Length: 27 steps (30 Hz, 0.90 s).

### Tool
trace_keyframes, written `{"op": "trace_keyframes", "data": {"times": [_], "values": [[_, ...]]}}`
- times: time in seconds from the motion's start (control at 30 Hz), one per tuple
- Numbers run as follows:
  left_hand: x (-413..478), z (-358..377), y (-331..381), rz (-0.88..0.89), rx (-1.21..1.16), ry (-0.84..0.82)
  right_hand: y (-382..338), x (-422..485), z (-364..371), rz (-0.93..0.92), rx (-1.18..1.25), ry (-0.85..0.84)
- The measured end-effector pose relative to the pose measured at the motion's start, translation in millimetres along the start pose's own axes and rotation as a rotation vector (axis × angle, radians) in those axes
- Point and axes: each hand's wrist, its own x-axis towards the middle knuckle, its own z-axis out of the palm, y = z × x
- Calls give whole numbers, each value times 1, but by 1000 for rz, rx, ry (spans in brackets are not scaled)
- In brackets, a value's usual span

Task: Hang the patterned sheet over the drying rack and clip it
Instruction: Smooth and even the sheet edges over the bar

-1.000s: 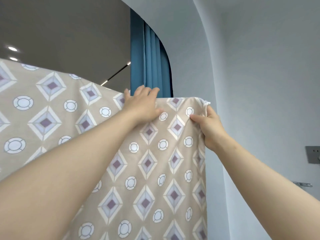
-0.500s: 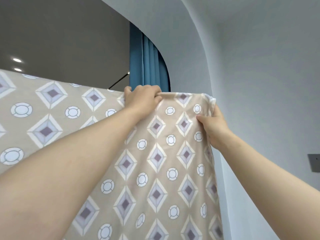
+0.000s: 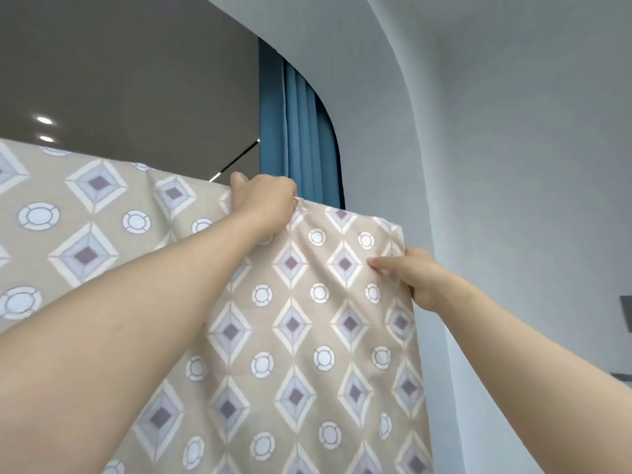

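Right hand (image 3: 415,278) just slid lower down the patterned sheet's (image 3: 307,354) side edge, pinching it. Left hand (image 3: 263,203) clutches the top fold. Still straightening, no clips yet.

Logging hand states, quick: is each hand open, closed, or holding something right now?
Left hand: closed, gripping the patterned sheet at its top edge.
Right hand: closed, pinching that sheet at its right edge.

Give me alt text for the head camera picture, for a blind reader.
Two bare arms reach up: the left hand grips the top edge of a beige patterned sheet, the right hand pinches its right edge lower down. A blue curtain hangs behind.
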Motion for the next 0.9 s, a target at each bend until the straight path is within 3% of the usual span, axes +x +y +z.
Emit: {"op": "trace_keyframes", "data": {"times": [0.07, 0.13, 0.3, 0.4, 0.53, 0.63, 0.8, 0.9], "values": [[-2, 2, 2, -6, -8, 78, 12, -2, 1, 80, -108, -125], [-7, 3, 3, 7, -24, 90, 22, -3, 7, 95, -165, -144], [-41, 9, 1, 184, -25, 245, 28, 9, 21, 54, -80, 102], [-68, 20, -4, 314, 59, 73, 32, 11, 36, 125, 89, 75], [-88, 32, -24, 287, 271, -87, 42, 13, 67, 173, 272, -15], [-88, 26, -36, 263, 366, -125, 44, 21, 95, 183, 430, -48], [-75, 12, -56, 175, 325, -35, 38, 26, 147, 180, 644, -274], [-67, 13, -62, 124, 326, -63, 48, 30, 171, 245, 567, -395]]}}
